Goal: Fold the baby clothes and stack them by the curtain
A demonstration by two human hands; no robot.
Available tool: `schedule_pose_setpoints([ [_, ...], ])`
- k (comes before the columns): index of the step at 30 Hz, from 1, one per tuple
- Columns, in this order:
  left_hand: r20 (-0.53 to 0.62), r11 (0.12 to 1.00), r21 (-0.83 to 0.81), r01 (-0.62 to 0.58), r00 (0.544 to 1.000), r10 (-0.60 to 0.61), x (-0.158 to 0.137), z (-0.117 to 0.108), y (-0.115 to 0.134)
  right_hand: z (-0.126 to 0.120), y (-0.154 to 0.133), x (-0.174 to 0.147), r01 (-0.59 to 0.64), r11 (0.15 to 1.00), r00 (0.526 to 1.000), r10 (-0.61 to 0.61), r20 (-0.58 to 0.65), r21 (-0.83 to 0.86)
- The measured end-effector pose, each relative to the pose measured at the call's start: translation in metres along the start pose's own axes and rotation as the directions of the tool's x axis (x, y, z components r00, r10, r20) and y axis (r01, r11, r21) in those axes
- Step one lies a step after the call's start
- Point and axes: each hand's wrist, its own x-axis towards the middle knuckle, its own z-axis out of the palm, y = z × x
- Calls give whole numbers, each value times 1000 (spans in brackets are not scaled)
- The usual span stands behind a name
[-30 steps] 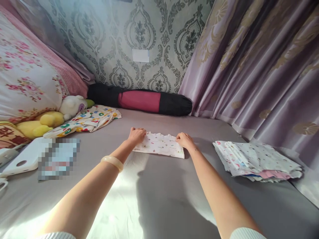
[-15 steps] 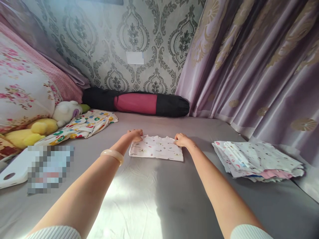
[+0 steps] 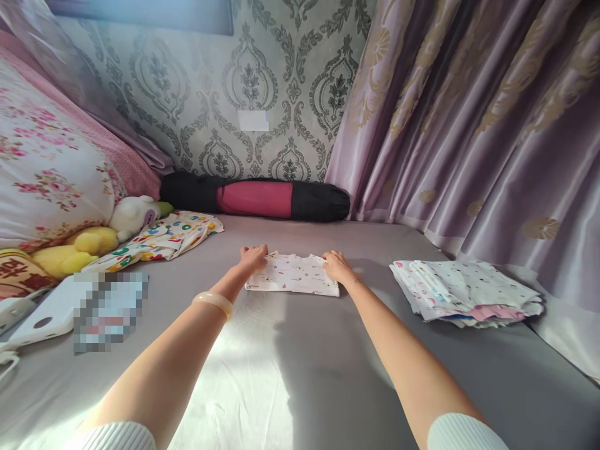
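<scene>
Thin printed garment (image 3: 296, 279) held near its two far corners
It lies folded on the grey bed (image 3: 337, 381), between the left hand (image 3: 255, 259) and the right hand (image 3: 337, 267), well apart from the folded stack (image 3: 487, 287). Each hand appears to pinch the corner on its own side; how many layers are caught cannot be told. The cloth looks light, soft and limp, neither slippery nor fragile, but likely to sag, crease or open if layers escape. Both far corners, taken through every layer, seem the surest hold.
</scene>
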Motion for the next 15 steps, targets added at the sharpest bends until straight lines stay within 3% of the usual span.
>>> schedule_pose_setpoints([
  [8,-23,1000,10,-6,1000,6,-15,-27,0,-23,1,-14,46,999,997,-45,-59,7],
  [15,-55,999,-25,-21,998,19,-21,-66,-4,-54,7,-20,73,989,994,-61,-89,132],
])
